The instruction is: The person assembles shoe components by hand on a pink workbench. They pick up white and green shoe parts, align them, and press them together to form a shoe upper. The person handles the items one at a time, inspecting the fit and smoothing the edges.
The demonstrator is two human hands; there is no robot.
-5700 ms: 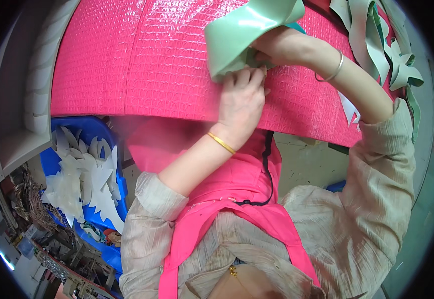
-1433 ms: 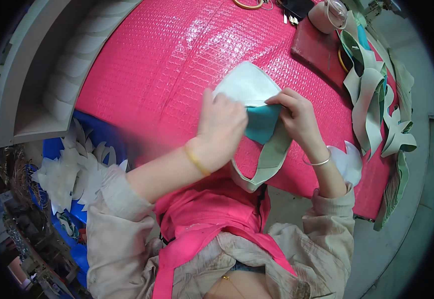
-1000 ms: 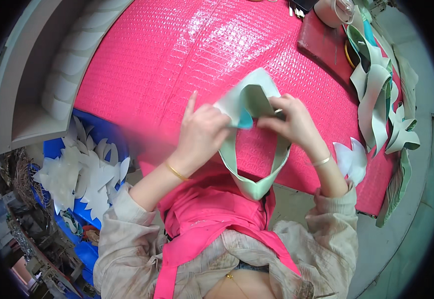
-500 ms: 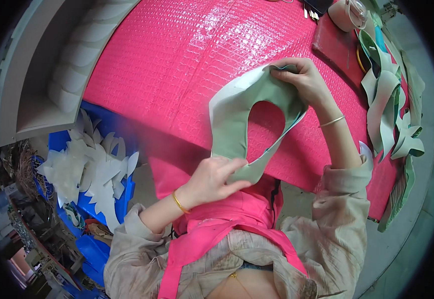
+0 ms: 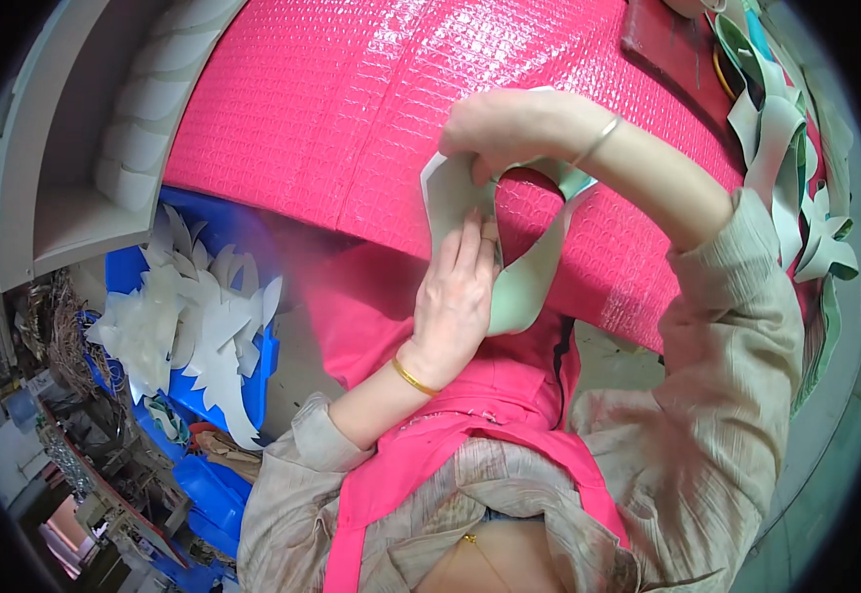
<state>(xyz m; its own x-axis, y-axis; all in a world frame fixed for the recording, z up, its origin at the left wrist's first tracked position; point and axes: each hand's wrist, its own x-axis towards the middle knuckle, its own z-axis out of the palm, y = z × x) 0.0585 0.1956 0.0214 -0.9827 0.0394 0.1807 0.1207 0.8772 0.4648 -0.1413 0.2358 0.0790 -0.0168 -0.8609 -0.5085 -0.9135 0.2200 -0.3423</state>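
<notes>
At the upper left stood a grey open-fronted unit (image 5: pixel 15 188), and below it a blue bin (image 5: pixel 270 356) of white cut pieces (image 5: pixel 203 326). At centre, the left hand (image 5: pixel 455 301) lay on a pale green looped piece (image 5: pixel 521 301), fingers nearly straight; the right hand (image 5: pixel 495 128) curled over its top. Neither grip could be made out. Green-and-white strips (image 5: pixel 776 138) hung at the upper right.

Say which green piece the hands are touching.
The green loop in front: left hand and right hand touch it. The other green pieces lie at the far right.
</notes>
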